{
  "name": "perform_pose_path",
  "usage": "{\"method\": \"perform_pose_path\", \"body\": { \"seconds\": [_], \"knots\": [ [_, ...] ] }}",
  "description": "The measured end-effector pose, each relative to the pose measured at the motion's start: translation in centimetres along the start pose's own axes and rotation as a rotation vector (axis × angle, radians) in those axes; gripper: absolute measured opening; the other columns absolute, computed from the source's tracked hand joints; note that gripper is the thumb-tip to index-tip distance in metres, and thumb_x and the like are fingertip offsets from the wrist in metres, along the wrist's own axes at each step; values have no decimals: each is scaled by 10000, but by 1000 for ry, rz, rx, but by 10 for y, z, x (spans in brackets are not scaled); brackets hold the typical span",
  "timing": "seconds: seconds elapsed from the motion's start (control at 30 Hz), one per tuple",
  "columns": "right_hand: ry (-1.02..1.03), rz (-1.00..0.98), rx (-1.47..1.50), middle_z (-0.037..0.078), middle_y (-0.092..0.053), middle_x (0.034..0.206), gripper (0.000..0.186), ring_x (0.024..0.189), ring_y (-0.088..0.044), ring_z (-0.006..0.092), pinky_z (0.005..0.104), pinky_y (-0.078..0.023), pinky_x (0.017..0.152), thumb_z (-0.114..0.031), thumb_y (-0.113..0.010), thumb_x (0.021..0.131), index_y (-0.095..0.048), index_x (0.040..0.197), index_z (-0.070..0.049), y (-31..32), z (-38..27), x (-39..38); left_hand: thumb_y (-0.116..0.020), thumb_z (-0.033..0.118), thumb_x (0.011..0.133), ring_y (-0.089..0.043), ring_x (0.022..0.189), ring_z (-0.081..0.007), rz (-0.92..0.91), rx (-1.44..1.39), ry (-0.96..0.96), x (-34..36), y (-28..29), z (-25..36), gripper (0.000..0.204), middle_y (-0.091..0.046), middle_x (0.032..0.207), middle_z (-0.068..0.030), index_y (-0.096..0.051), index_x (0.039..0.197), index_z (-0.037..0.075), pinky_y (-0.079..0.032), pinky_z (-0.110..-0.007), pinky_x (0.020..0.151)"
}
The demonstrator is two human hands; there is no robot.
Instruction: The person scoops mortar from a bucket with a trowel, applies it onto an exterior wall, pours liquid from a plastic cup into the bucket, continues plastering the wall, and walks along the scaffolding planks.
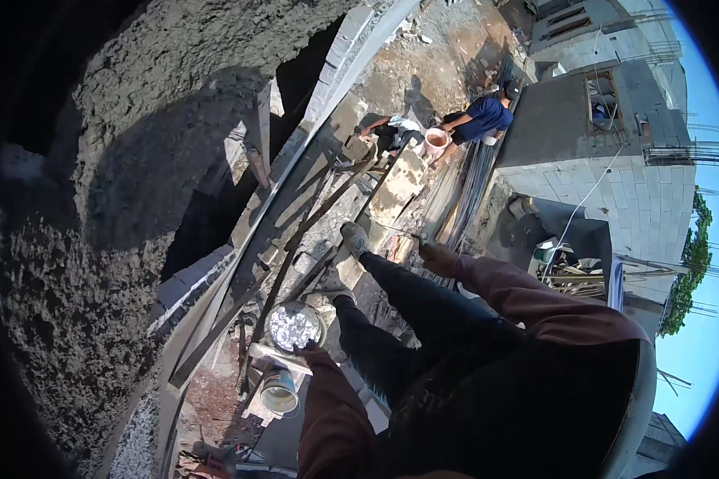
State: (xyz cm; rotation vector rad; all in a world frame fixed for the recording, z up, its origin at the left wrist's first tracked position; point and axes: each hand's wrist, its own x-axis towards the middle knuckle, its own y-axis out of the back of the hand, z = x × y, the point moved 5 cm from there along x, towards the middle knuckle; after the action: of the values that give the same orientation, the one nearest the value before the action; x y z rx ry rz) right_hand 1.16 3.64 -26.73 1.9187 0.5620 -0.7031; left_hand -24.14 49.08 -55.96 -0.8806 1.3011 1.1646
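Note:
My left hand (311, 351) is at the near rim of a round bucket (322, 321) of wet, shiny grey mix, its fingers curled at the edge. The bucket stands by a pale board, close to my lower foot. My right hand (438, 259), out in front of my legs, is closed round the handle of a thin tool that looks like a trowel (399, 231). Its blade is seen nearly edge-on, so its shape is unclear. To the left rises a wall (136, 191) with a rough coat of grey mortar, and my shadow falls across it.
I stand high on narrow planks (315, 271) and beams. A second bucket (280, 391) sits lower down. Below, a person in dark blue (487, 116) crouches by a pink bucket (435, 140), and another person (395, 132) is beside them. Long metal bars (475, 191) lie near grey block walls.

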Motion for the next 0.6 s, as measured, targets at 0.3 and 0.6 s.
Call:
{"method": "perform_pose_path", "body": {
  "seconds": [0.3,0.6],
  "knots": [
    [-297,185,485,247,-602,846,412,792,-604,416,466,-469,710,-275,-671,802,-521,1064,6,-22,103,-31,-667,220,844,-484,537,-145,-277,737,-493,-57,-220,-76,245,-578,754,-52,-658,871,-23,-367,-264,453],
    [-523,356,632,108,-619,855,452,706,-601,182,340,-491,617,-235,-664,833,-510,1183,6,-73,194,-64,-714,161,774,-620,942,-249,-665,1411,-666,-94,-399,-276,359,-638,1019,-144,-547,1030,-26,-485,-358,845]
  ]
}}
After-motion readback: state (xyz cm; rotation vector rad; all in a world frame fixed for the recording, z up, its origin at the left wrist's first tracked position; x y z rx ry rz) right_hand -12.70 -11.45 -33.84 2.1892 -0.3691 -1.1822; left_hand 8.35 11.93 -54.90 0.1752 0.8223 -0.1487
